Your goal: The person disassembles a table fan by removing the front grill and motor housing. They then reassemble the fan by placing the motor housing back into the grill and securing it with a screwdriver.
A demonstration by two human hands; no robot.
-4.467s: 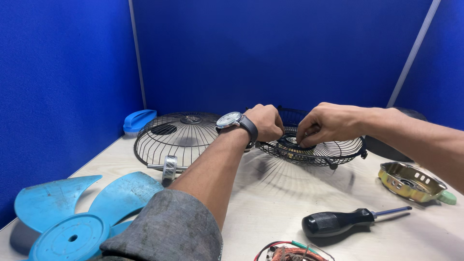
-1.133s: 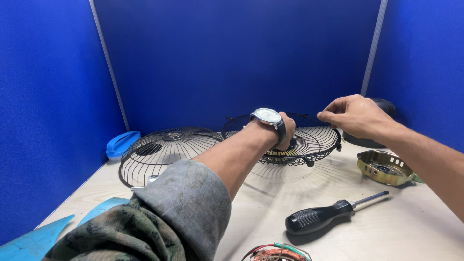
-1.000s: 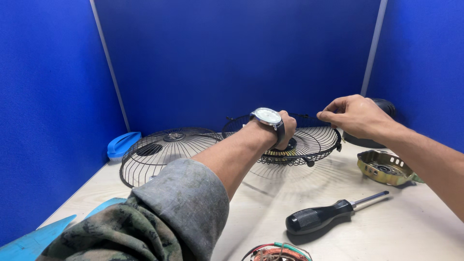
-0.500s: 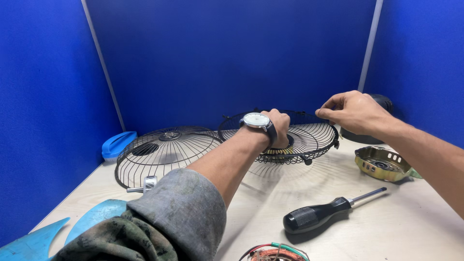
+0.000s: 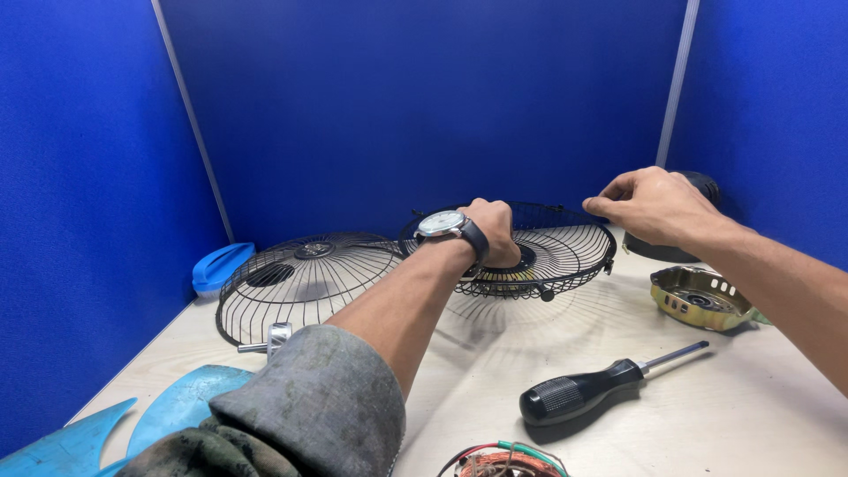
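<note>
Two wire fan guards (image 5: 539, 252), one screwdriver (image 5: 587, 393)

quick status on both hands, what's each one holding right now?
Left hand: closed on the hub of the raised wire fan guard.
Right hand: fingers pinching the same guard's far rim.

Left hand (image 5: 493, 231) clenched, right hand (image 5: 655, 205) pinching

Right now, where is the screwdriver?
In the head view, the screwdriver lies on the table, lower right, between the wire coil and the metal housing.
</note>
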